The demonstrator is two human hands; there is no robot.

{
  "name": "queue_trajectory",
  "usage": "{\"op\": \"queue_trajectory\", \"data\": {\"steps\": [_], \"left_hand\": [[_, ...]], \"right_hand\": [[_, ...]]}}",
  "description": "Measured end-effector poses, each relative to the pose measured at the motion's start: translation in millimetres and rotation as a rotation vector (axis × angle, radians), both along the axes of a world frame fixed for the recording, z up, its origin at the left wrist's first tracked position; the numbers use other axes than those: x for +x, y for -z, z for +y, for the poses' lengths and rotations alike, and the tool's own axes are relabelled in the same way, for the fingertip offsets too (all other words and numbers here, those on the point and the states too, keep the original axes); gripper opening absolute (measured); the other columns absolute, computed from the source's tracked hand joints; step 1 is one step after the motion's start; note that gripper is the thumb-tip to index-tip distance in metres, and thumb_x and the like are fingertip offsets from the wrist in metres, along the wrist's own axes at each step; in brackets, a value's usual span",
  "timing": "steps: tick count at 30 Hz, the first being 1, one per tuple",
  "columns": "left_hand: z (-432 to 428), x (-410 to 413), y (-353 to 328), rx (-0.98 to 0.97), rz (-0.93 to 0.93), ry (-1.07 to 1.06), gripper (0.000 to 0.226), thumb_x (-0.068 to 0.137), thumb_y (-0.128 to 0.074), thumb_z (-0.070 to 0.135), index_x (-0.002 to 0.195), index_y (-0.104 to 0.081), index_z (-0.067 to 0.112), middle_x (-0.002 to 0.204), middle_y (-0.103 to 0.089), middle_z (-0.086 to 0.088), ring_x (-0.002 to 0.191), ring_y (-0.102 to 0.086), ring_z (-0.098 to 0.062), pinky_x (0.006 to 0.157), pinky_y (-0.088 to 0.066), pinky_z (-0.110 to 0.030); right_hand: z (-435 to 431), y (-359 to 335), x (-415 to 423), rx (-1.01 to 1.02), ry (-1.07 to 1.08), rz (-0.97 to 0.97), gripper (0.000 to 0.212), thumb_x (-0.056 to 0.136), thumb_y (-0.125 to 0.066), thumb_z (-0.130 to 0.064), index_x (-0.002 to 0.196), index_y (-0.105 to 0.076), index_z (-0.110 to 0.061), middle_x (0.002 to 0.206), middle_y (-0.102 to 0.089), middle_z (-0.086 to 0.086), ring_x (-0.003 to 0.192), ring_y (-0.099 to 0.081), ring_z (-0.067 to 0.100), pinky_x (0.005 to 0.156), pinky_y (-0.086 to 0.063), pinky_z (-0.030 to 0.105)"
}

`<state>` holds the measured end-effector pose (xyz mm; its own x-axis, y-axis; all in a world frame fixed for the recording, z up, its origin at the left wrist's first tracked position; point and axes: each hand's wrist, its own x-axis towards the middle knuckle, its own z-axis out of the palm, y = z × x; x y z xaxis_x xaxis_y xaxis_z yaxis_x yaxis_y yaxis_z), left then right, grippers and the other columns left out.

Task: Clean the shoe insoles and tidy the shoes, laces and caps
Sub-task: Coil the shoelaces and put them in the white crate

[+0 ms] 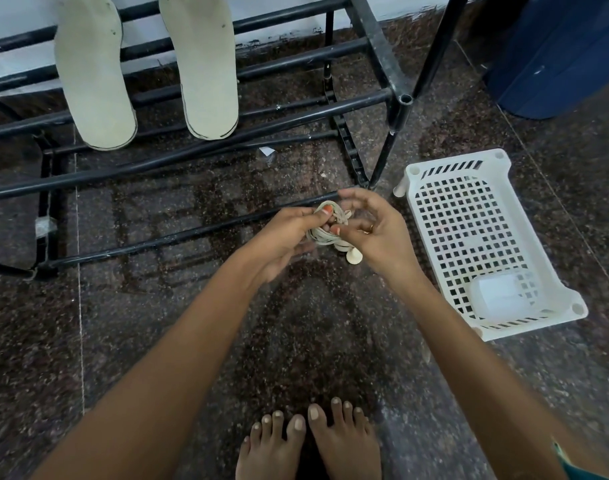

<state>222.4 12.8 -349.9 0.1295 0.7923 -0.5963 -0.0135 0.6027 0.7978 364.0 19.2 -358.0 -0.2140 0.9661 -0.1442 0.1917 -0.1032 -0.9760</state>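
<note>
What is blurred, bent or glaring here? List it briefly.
Head view: motion blur smears the left hand and right hand around the coiled lace; the wide-angle lens bows the rack bars; the polished floor mirrors them; the insoles look sharp.

One wide-angle view from the person's head looks steeply down at the dark speckled stone floor [88, 306]; the bare feet [268, 448] sit at the bottom edge. The left hand [289, 233] and right hand [379, 233], holding a coiled cream shoelace [322, 237], lie near at mid-frame.
</note>
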Motion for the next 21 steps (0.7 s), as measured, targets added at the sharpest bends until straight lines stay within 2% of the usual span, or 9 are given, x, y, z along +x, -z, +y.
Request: {"op": "queue_trajectory", "data": {"steps": [3, 6, 10, 12, 13, 15, 17, 21], "left_hand": [[3, 5, -1, 0.029, 0.038, 0.054, 0.02, 0.096, -0.048, 0.023, 0.086, -0.064, 0.018, 0.084, -0.065, 0.005, 0.085, -0.056, -0.009, 0.076, -0.042, -0.024], [5, 12, -2, 0.008, 0.013, 0.138, 0.02, 0.098, -0.044, 0.02, 0.1, -0.062, 0.012, 0.096, -0.064, 0.001, 0.092, -0.056, -0.011, 0.081, -0.043, -0.024], [5, 22, -4, 0.046, 0.004, 0.226, 0.018, 0.096, -0.047, 0.018, 0.103, -0.061, 0.01, 0.091, -0.065, 0.004, 0.08, -0.06, 0.001, 0.07, -0.047, -0.012], [6, 26, -7, 0.123, 0.059, 0.289, 0.013, 0.094, -0.051, 0.013, 0.103, -0.06, 0.011, 0.08, -0.064, 0.009, 0.065, -0.059, 0.008, 0.06, -0.043, -0.006], [8, 28, -7, 0.161, 0.112, 0.319, 0.012, 0.094, -0.053, 0.011, 0.103, -0.06, 0.013, 0.08, -0.063, 0.009, 0.064, -0.058, 0.009, 0.059, -0.043, -0.006], [10, 32, -4, 0.215, 0.204, 0.346, 0.016, 0.092, -0.056, 0.009, 0.105, -0.061, 0.015, 0.091, -0.065, 0.004, 0.077, -0.058, 0.0, 0.071, -0.045, -0.014], [13, 40, -1, 0.254, 0.228, 0.277, 0.022, 0.088, -0.06, 0.004, 0.106, -0.058, 0.016, 0.099, -0.063, 0.001, 0.083, -0.057, -0.007, 0.078, -0.047, -0.02], [16, 59, 7, 0.262, 0.127, 0.034, 0.034, 0.079, -0.068, -0.003, 0.101, -0.051, 0.016, 0.09, -0.061, 0.003, 0.076, -0.059, -0.006, 0.067, -0.051, -0.014]], "right_hand": [[-3, -1, 5, 0.092, 0.025, -0.027, 0.034, 0.077, -0.069, -0.003, 0.091, -0.063, -0.033, 0.099, -0.063, -0.004, 0.074, -0.062, 0.001, 0.07, -0.053, 0.021], [-1, -1, 15, 0.112, 0.134, 0.016, 0.02, 0.078, -0.067, -0.004, 0.084, -0.067, -0.023, 0.088, -0.067, -0.002, 0.077, -0.064, 0.007, 0.071, -0.053, 0.022], [3, 2, 26, 0.08, 0.188, -0.048, 0.013, 0.08, -0.065, -0.004, 0.077, -0.066, -0.017, 0.077, -0.067, -0.004, 0.071, -0.064, 0.005, 0.068, -0.054, 0.021], [5, 5, 32, 0.03, 0.217, -0.029, 0.009, 0.082, -0.063, -0.006, 0.077, -0.064, -0.013, 0.079, -0.068, 0.0, 0.073, -0.066, 0.014, 0.068, -0.056, 0.028], [6, 5, 35, -0.001, 0.234, 0.001, 0.008, 0.083, -0.062, -0.007, 0.077, -0.063, -0.012, 0.079, -0.068, 0.003, 0.073, -0.066, 0.017, 0.066, -0.057, 0.028], [7, 5, 40, -0.064, 0.271, 0.076, 0.009, 0.085, -0.061, -0.008, 0.076, -0.061, -0.01, 0.075, -0.068, 0.002, 0.067, -0.066, 0.012, 0.06, -0.056, 0.022], [7, 5, 46, -0.114, 0.303, 0.166, 0.008, 0.085, -0.06, -0.008, 0.077, -0.06, -0.008, 0.068, -0.069, -0.003, 0.064, -0.066, 0.008, 0.059, -0.055, 0.019], [7, 9, 66, -0.174, 0.353, 0.216, 0.006, 0.083, -0.062, -0.009, 0.078, -0.062, -0.006, 0.07, -0.07, 0.0, 0.069, -0.068, 0.014, 0.065, -0.057, 0.024]]}}
